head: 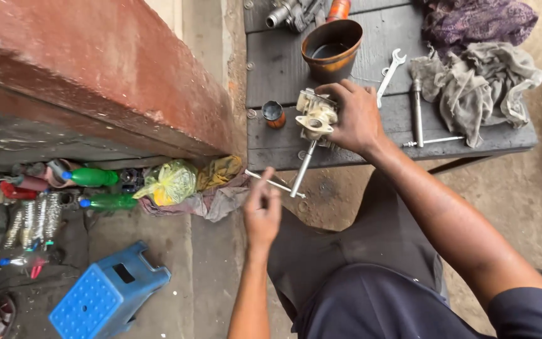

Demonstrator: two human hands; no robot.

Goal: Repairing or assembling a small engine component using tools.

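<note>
Seen from above at the near edge of a dark, weathered plank workbench (271, 69): right hand (354, 119) closed around a pale, cream-coloured cast-metal carburettor-like body (315, 117), held at the bench's front edge. Projecting from under that body, a slim steel shaft tool (302, 169), long axis running down and to the left, off the bench, lower tip pointing toward the left hand (262, 213). Left hand raised below the bench edge, fingers pinched on a thin silver metal rod (275, 183) lying almost crosswise to the shaft. Behind the cast body on the planks: a rusty orange round tin (332, 47), a small orange cap (274, 113), a silver open-ended spanner (390, 76), a steel T-handle socket wrench (417, 116) and crumpled grey rags (478, 81). Left of the bench, a red-brown painted wall (95, 75); below it on bare concrete, green plastic bottles (98, 188), a yellow-green plastic bag (169, 182) and a blue plastic stool (108, 295).
</note>
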